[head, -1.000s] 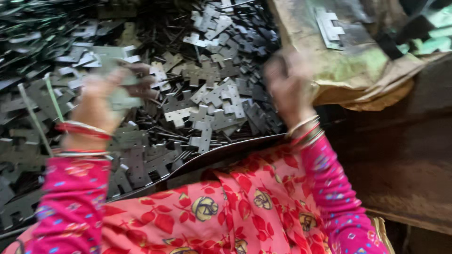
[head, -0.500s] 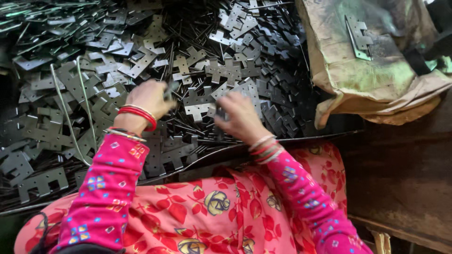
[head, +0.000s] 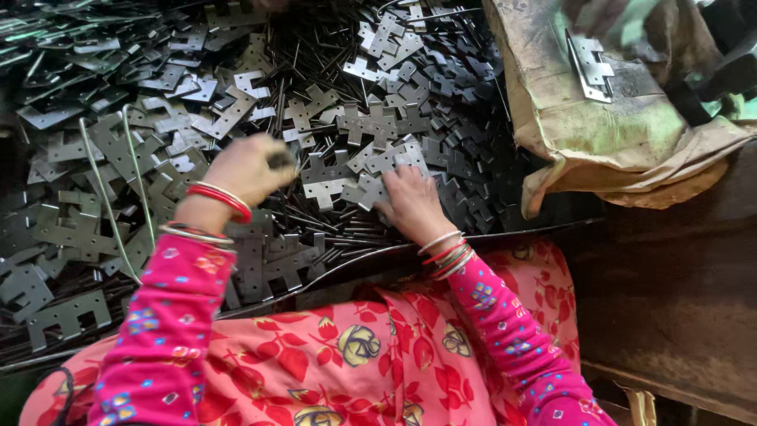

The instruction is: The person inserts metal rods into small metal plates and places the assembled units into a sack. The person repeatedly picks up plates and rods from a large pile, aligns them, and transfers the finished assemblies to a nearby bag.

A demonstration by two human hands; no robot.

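My left hand (head: 244, 170) is closed in a loose fist over the pile, and a small dark metal piece (head: 281, 160) shows between its fingers. My right hand (head: 410, 207) lies on the heap a little to the right, its fingertips curled on a flat grey notched hinge plate (head: 359, 191). Both wrists carry red and white bangles above pink patterned sleeves. Grey notched metal plates (head: 371, 126) and thin dark rods (head: 319, 229) cover the surface under and around both hands.
A dirty tan sack (head: 615, 134) sits at the upper right with a folded metal hinge (head: 590, 67) on it. Two bent wires (head: 102, 197) lie over the plates at left. Red floral cloth (head: 355, 355) covers my lap; dark wood (head: 670, 292) lies right.
Both hands came down from raised positions onto the heap and drew closer together. Since half a second ago they have barely shifted; the right hand has settled on a plate.
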